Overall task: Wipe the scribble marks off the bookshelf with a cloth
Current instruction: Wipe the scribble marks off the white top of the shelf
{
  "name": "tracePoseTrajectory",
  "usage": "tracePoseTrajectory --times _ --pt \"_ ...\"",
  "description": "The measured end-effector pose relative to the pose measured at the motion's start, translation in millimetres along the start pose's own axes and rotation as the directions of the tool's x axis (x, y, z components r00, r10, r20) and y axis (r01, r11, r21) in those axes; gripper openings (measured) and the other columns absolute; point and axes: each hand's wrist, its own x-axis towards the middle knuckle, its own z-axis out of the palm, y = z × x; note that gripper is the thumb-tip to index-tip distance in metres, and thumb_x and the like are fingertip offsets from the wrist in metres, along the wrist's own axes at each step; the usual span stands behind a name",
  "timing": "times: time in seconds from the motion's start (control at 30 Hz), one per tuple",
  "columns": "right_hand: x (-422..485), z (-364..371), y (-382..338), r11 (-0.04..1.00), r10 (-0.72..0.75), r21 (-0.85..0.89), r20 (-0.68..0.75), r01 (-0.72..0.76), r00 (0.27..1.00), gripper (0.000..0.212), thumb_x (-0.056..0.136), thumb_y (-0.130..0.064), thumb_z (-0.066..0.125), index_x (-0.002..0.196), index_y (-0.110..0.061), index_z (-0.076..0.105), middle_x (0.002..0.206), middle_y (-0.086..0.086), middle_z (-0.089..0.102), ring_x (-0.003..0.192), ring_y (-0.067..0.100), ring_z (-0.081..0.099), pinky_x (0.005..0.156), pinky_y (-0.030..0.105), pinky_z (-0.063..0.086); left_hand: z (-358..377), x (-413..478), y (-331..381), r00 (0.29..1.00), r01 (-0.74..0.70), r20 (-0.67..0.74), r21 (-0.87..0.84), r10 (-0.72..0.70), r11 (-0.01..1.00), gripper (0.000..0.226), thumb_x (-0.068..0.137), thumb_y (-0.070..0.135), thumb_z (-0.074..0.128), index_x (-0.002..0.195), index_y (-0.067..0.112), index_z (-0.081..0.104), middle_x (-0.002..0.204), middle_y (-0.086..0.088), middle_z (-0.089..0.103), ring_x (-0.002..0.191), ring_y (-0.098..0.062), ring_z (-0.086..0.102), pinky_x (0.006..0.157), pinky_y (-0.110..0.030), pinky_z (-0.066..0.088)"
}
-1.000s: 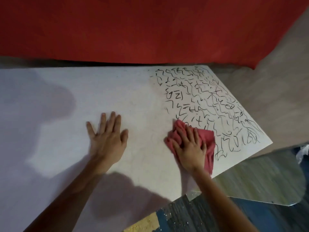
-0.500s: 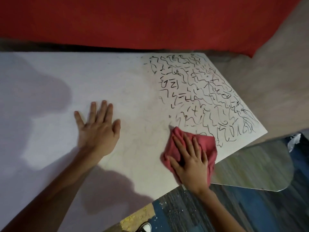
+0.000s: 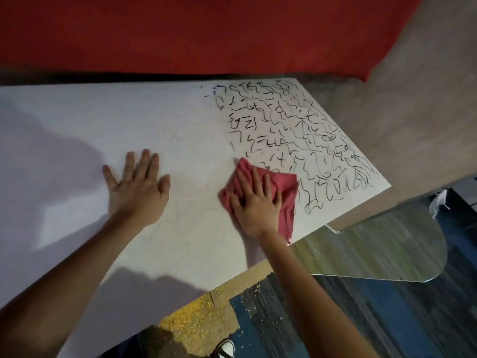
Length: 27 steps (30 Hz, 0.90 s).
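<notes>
The near edge of the flat white bookshelf panel (image 3: 180, 120) runs diagonally just below our right hand (image 3: 255, 208). The hand lies flat with its fingers spread, pressing a crumpled pink-red cloth (image 3: 286, 187) against the panel. The cloth touches the lower left border of the black scribble marks (image 3: 291, 130), which fill the panel up to its right edge. Our left hand (image 3: 136, 192) rests flat and wide on bare panel, well left of the cloth. A red surface (image 3: 180, 29) rises behind the panel, and a rounded glass sheet (image 3: 387, 249) juts out over the blue and yellow floor (image 3: 387, 319).
</notes>
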Motion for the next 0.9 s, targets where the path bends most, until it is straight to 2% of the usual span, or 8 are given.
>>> tracePoseTrajectory --times 0.13,0.3,0.4,0.53,0.63,0.73,0.83,0.9 --pt "-58 1 42 0.988 -0.133 -0.078 -0.044 0.130 0.990 0.068 0.094 -0.063 0.004 0.143 -0.034 0.040 0.151 -0.006 0.035 0.140 0.026 0.032 0.110 0.054 0.024 -1 -2 0 1.000 -0.004 -0.007 0.010 0.004 1.000 0.059 0.101 0.043 0.012 0.154 0.020 0.004 0.161 0.004 -0.005 0.148 -0.020 -0.005 0.114 -0.057 0.000" --pt "11 -33 151 0.920 0.391 -0.006 -0.023 -0.391 0.920 0.056 0.098 -0.055 0.014 0.151 -0.038 0.014 0.161 -0.007 0.004 0.148 0.019 0.000 0.118 0.046 -0.004 -4 -4 2 1.000 0.007 0.027 -0.006 -0.007 1.000 0.058 0.101 0.043 0.009 0.154 0.021 0.000 0.161 0.005 -0.008 0.148 -0.019 -0.008 0.114 -0.055 -0.002" --pt "23 -38 136 0.857 0.511 0.093 -0.024 -0.507 0.859 0.052 0.102 -0.040 0.025 0.152 -0.035 0.013 0.161 -0.004 -0.001 0.148 0.022 -0.006 0.117 0.052 -0.005 -6 -4 4 0.999 0.010 0.046 -0.020 -0.009 1.000 0.057 0.101 0.042 0.007 0.154 0.021 -0.002 0.160 0.005 -0.010 0.148 -0.019 -0.010 0.114 -0.056 -0.005" --pt "-31 -5 47 0.943 0.332 0.037 -0.115 -0.330 0.936 0.054 0.099 -0.039 0.022 0.152 -0.035 0.010 0.159 -0.004 -0.001 0.147 0.020 -0.002 0.113 0.053 -0.008 -7 -4 3 0.999 0.000 0.040 -0.015 0.001 1.000 0.058 0.101 0.041 0.007 0.154 0.020 -0.001 0.161 0.004 -0.009 0.148 -0.020 -0.009 0.114 -0.057 -0.004" --pt "-91 21 -9 0.998 0.066 0.018 -0.182 -0.064 0.981 0.050 0.097 -0.044 0.023 0.142 -0.032 0.042 0.149 -0.002 0.038 0.139 0.026 0.033 0.114 0.054 0.016 -5 -5 1 1.000 -0.017 0.025 -0.025 0.018 1.000 0.058 0.101 0.041 0.009 0.154 0.018 0.002 0.161 0.003 -0.007 0.148 -0.021 -0.008 0.114 -0.057 -0.003" --pt "-77 14 19 0.999 0.051 0.009 -0.131 -0.050 0.990 0.049 0.098 -0.044 0.027 0.138 -0.027 0.050 0.143 -0.001 0.048 0.134 0.026 0.042 0.109 0.055 0.031 -6 -3 0 0.999 -0.028 0.023 -0.020 0.028 0.999 0.057 0.101 0.040 0.009 0.154 0.019 0.001 0.161 0.003 -0.007 0.148 -0.020 -0.008 0.114 -0.057 -0.003" --pt "-33 -10 98 0.944 0.326 0.098 -0.132 -0.315 0.936 0.049 0.103 -0.037 0.024 0.151 -0.030 0.023 0.159 -0.003 0.013 0.148 0.022 0.008 0.115 0.054 0.003 -5 -2 -1 0.999 -0.021 0.031 -0.012 0.022 1.000 0.057 0.101 0.040 0.008 0.154 0.019 0.000 0.161 0.004 -0.008 0.148 -0.020 -0.009 0.115 -0.057 -0.003" --pt "0 -28 137 0.847 0.512 0.210 -0.071 -0.489 0.856 0.050 0.103 -0.036 0.028 0.152 -0.033 0.018 0.161 -0.003 0.003 0.148 0.021 -0.005 0.117 0.054 -0.002 -5 -2 0 0.999 -0.017 0.029 -0.008 0.017 1.000 0.057 0.101 0.040 0.008 0.154 0.020 -0.001 0.161 0.004 -0.009 0.148 -0.020 -0.010 0.115 -0.057 -0.003"
